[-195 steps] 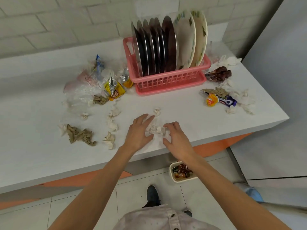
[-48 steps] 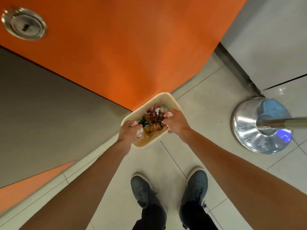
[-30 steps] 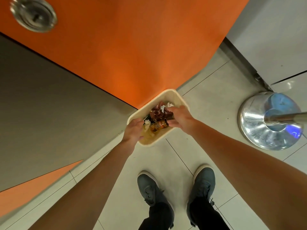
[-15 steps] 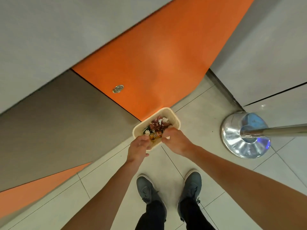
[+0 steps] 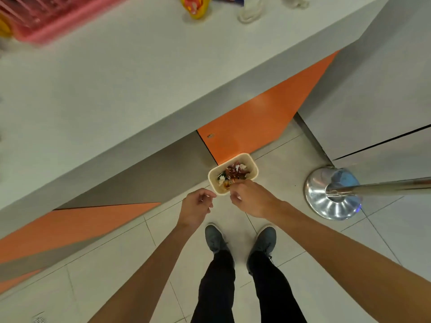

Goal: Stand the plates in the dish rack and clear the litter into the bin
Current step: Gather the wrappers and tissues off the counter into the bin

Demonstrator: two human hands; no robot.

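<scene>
A cream rectangular bin (image 5: 253, 162) stands on the floor (image 5: 289, 166) against the orange panel (image 5: 256, 117) under the counter (image 5: 140, 78), just off centre toward one o'clock; inside it lie brown wrappers (image 5: 234, 172), white tissue scraps (image 5: 242, 166) and an orange packet (image 5: 227, 183), heaped loosely below the rim; the left hand (image 5: 197, 206) hangs at the bin's seven o'clock, fingers loosely curled, holding nothing; the right hand (image 5: 250, 198) overlaps the bin's near rim at five o'clock, fingers likewise slack and empty; on the counter the pink dish rack (image 5: 46, 22) shows blurred at eleven o'clock, its contents out of view; a yellow wrapper (image 5: 196, 7) and a crumpled tissue (image 5: 250, 12) lie at twelve.
</scene>
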